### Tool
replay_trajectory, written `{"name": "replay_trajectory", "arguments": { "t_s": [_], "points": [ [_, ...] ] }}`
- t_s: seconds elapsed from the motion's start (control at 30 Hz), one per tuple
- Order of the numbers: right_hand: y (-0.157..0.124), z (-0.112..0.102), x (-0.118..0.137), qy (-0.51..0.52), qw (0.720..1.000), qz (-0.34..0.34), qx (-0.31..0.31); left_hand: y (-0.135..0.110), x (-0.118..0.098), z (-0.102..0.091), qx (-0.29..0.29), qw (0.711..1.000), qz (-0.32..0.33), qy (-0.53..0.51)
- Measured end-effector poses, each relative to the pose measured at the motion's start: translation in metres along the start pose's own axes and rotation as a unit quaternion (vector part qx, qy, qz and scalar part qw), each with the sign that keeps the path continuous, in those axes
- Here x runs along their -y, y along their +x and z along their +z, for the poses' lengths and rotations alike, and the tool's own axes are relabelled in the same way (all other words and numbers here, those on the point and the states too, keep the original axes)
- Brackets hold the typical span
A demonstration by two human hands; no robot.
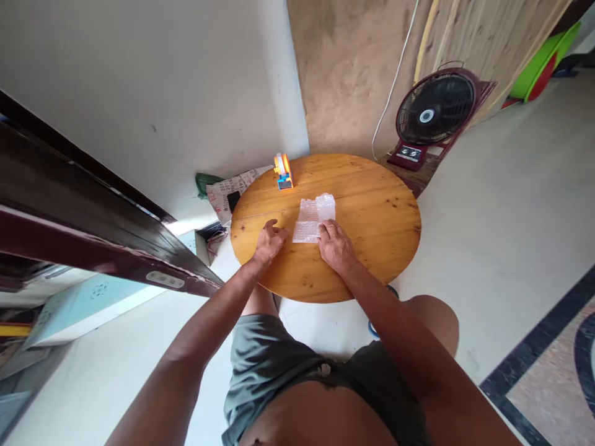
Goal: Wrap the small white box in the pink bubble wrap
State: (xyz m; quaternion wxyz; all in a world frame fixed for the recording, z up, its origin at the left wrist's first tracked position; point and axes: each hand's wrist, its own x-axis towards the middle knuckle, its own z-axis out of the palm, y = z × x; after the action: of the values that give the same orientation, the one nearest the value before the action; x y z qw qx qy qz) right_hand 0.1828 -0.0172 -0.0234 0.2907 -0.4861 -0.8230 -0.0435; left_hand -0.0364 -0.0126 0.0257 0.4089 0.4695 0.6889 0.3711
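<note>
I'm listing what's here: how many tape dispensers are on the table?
1: the orange and blue tape dispenser, near the far edge of the table, beyond and left of the bubble wrap. None seems hidden.

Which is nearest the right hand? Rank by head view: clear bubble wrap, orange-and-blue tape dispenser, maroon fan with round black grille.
1. Bubble wrap: touching the right hand.
2. Tape dispenser: ahead-left, on the brown wooden table.
3. Maroon fan: beyond the table, to the right.
</note>
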Motion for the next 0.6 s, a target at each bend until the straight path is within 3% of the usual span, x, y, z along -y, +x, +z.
{"name": "replay_trajectory", "arguments": {
  "t_s": [0.1, 0.2, 0.6],
  "points": [
    [0.0, 0.003, -0.002, 0.0, 1.0, -0.002, -0.015, -0.024, 0.001, 0.005, 0.051, 0.998, -0.022, -0.036],
    [0.001, 0.003, -0.002, 0.007, 1.0, -0.005, -0.02, -0.031, -0.007, 0.014, 0.073, 0.994, -0.068, -0.05],
    [0.001, 0.001, -0.001, 0.016, 1.0, -0.003, -0.024, -0.009, -0.015, 0.032, 0.11, 0.984, -0.079, -0.117]
  ]
}}
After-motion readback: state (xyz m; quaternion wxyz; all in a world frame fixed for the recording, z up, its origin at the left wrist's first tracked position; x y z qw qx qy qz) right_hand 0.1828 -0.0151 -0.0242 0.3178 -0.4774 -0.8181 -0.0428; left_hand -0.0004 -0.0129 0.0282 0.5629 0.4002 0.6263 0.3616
